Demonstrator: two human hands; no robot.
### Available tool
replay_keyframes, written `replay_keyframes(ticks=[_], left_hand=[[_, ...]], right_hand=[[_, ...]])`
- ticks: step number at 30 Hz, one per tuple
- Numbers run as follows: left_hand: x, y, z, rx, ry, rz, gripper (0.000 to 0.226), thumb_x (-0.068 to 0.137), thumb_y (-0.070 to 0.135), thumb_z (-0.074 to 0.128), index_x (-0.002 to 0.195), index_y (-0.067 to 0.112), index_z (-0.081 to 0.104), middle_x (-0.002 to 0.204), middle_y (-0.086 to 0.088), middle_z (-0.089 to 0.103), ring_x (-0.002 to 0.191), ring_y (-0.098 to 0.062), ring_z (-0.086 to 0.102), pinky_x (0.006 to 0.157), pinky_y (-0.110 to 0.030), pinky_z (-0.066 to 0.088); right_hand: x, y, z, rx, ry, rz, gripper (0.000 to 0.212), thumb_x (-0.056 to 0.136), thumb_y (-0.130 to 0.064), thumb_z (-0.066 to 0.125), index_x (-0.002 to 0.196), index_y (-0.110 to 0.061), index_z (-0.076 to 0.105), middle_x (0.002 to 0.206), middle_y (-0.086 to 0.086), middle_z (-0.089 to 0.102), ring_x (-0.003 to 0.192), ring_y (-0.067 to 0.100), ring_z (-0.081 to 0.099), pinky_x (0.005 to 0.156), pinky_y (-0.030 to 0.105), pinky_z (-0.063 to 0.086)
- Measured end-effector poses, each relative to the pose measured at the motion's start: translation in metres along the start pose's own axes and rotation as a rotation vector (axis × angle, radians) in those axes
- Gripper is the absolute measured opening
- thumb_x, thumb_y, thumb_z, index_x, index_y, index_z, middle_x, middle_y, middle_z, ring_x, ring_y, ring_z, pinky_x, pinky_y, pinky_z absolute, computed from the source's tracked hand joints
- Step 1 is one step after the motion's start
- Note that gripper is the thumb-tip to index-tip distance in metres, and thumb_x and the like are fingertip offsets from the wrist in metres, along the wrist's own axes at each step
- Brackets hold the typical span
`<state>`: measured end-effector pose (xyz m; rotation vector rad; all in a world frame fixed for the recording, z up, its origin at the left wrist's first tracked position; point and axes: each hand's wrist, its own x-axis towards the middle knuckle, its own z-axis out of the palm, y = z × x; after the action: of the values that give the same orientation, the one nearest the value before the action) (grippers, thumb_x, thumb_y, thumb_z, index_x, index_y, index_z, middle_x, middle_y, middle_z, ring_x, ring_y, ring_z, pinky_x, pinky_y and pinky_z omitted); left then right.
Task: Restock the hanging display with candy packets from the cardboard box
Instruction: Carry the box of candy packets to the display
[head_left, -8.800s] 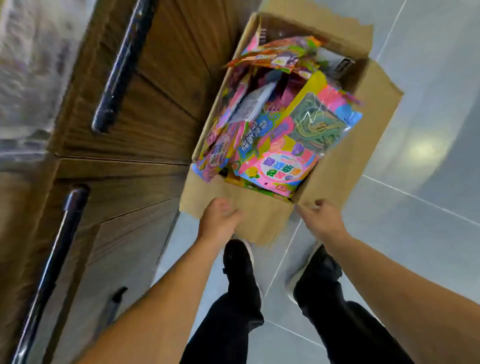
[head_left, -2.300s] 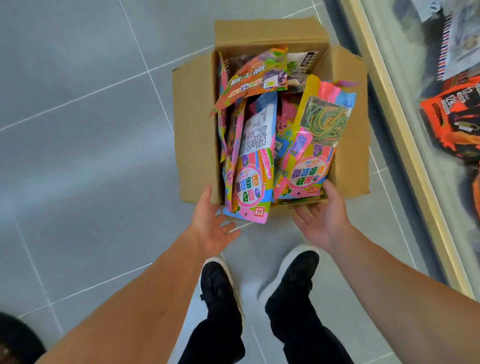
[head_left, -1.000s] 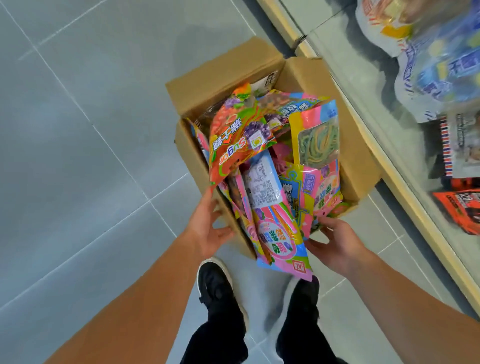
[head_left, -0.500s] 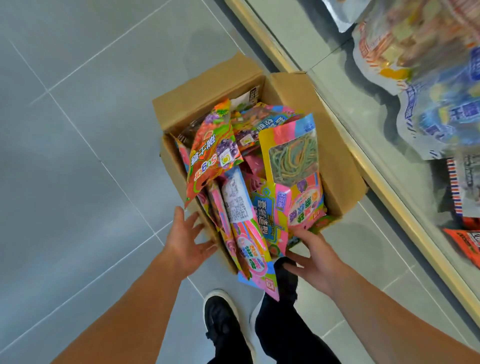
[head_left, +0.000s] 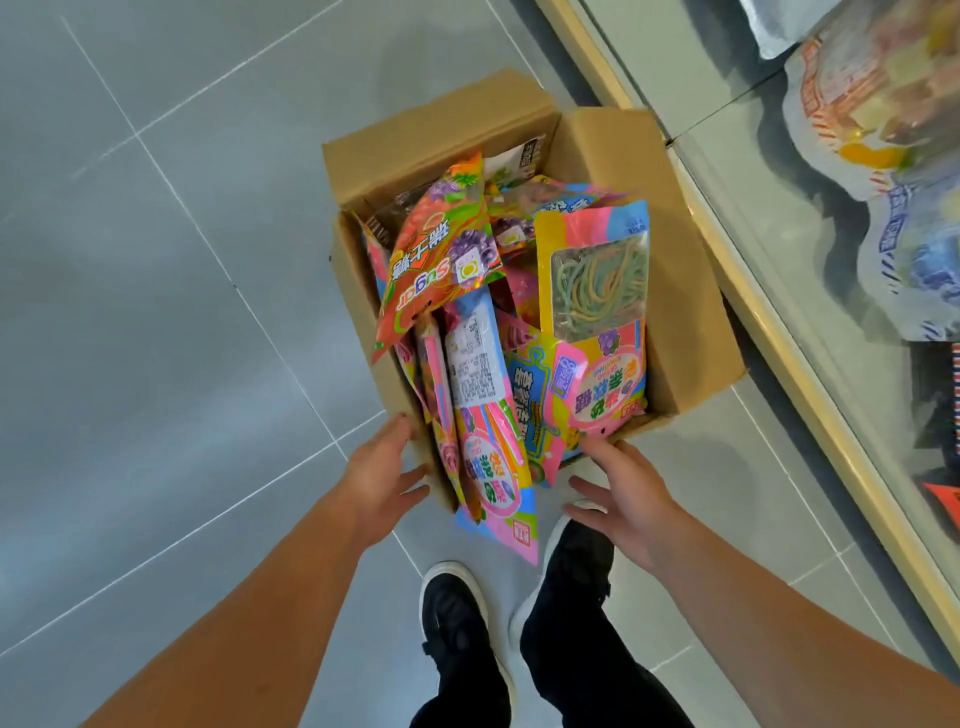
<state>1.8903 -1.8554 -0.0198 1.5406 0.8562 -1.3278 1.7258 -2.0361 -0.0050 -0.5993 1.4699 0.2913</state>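
While the cardboard box is sitting on the floor beside the display's base, the left hand and right hand are hovering with slack fingers, grasping nothing, at its near edge. Candy packets are waiting inside; picking one looks next.

The cardboard box at the frame's centre is matt brown; the candy packets inside are glossy plastic. The floor tiles look smooth, slightly shiny.
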Motion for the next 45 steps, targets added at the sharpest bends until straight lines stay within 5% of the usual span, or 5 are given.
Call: replay_keyframes(ticks=[7, 19, 24, 31, 45], left_hand=[[0.013, 0.047, -0.013, -0.119, 0.055, 0.096, 0.046, 0.093, 0.051, 0.054, 0.134, 0.029, 0.053, 0.133, 0.018, 0.054, 0.116, -0.033, 0.057, 0.099, -0.052, 0.046], [0.009, 0.151, 0.0, -0.123, 0.059, 0.13, 0.033, 0.093, 0.055, 0.053, 0.11, 0.027, 0.062, 0.105, 0.017, 0.061, 0.121, -0.024, 0.05, 0.087, -0.044, 0.045], [0.024, 0.203, -0.008, -0.131, -0.01, 0.112, 0.037, 0.093, 0.052, 0.054, 0.117, 0.025, 0.059, 0.103, 0.016, 0.058, 0.13, -0.026, 0.045, 0.11, -0.048, 0.038], [0.048, 0.273, -0.021, -0.14, -0.027, 0.129, 0.025, 0.095, 0.045, 0.054, 0.093, 0.023, 0.062, 0.08, 0.01, 0.068, 0.093, -0.018, 0.059, 0.1, -0.042, 0.047], [0.068, 0.382, -0.057, -0.109, -0.065, 0.129, 0.03, 0.095, 0.046, 0.055, 0.11, 0.022, 0.062, 0.097, 0.009, 0.07, 0.106, -0.017, 0.061, 0.098, -0.043, 0.05]], right_hand=[[0.017, -0.068, 0.047, -0.049, -0.069, -0.119, 0.004, 0.097, -0.03, 0.057, 0.1, -0.031, 0.059, 0.103, -0.014, 0.058, 0.116, 0.026, 0.056, 0.105, 0.05, 0.045], [0.029, -0.133, 0.108, -0.193, -0.148, -0.112, 0.033, 0.092, -0.044, 0.06, 0.124, -0.038, 0.053, 0.117, -0.022, 0.054, 0.117, 0.018, 0.056, 0.104, 0.038, 0.041], [0.031, -0.169, 0.147, -0.156, -0.1, -0.155, 0.03, 0.093, -0.041, 0.061, 0.123, -0.039, 0.055, 0.111, -0.026, 0.055, 0.12, 0.02, 0.054, 0.108, 0.041, 0.039], [0.038, -0.219, 0.203, -0.132, -0.085, -0.18, 0.044, 0.09, -0.047, 0.062, 0.132, -0.04, 0.051, 0.134, -0.019, 0.049, 0.125, 0.022, 0.05, 0.104, 0.039, 0.041], [0.049, -0.282, 0.297, -0.051, -0.043, -0.181, 0.038, 0.091, -0.044, 0.062, 0.126, -0.038, 0.047, 0.138, -0.013, 0.045, 0.128, 0.026, 0.05, 0.106, 0.041, 0.041]])
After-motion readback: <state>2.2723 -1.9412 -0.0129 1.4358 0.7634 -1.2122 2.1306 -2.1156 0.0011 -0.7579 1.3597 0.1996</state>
